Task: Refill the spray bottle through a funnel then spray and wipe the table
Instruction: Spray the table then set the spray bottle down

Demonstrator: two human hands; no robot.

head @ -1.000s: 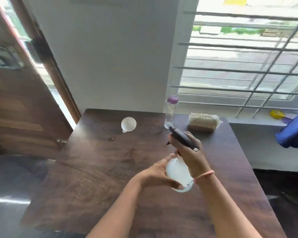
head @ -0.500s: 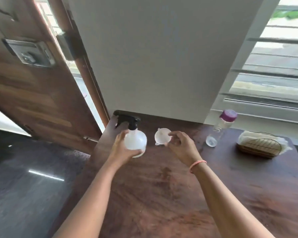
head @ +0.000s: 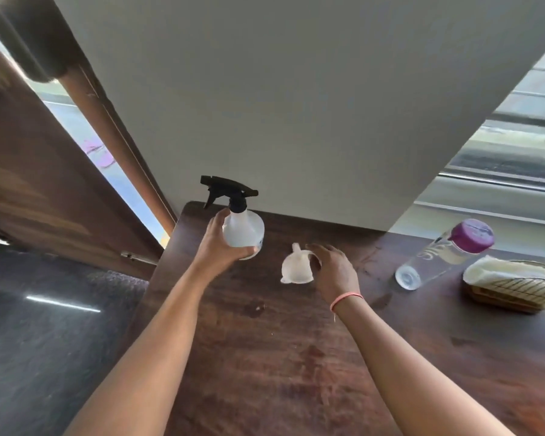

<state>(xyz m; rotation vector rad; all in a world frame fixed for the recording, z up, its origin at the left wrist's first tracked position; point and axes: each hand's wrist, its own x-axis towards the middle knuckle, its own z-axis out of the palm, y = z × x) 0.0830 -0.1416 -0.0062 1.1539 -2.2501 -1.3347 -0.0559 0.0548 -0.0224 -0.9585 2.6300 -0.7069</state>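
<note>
A dark brown wooden table (head: 296,366) fills the lower frame. At the right of the frame on it stand a clear plastic water bottle with a purple cap (head: 444,253) and a wire basket holding a pale cloth (head: 513,287).

Her right hand (head: 334,272) has now closed on the funnel (head: 296,267) and tipped it up; the spray bottle (head: 243,229) moved left.

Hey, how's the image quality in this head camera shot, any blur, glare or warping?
Head view: wide-angle warp tilts the wall and door frame; the window at right is smeared by motion blur and overexposed; a glare streak lies on the dark floor; the spray bottle, funnel and both hands stay fairly sharp.
</note>
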